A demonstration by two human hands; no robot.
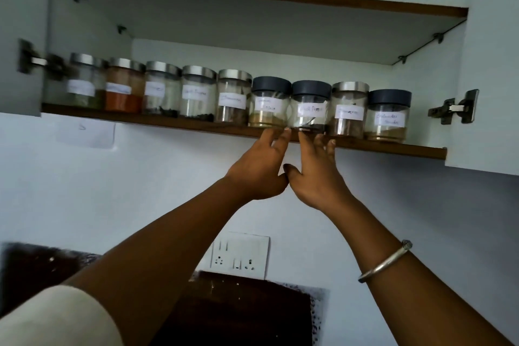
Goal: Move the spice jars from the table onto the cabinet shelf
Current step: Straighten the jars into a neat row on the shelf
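Touching pepper jar [310, 109] base on cabinet shelf [168, 122] | left hand [259, 174], right hand [320, 180] | fingers straight (grasping nothing)

Dim, flat daylight, soft overall, left jars [84, 80] blurred, wide-angle edge bending

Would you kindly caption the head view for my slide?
Left hand and right hand reach up to a dark-lidded spice jar on the cabinet shelf.
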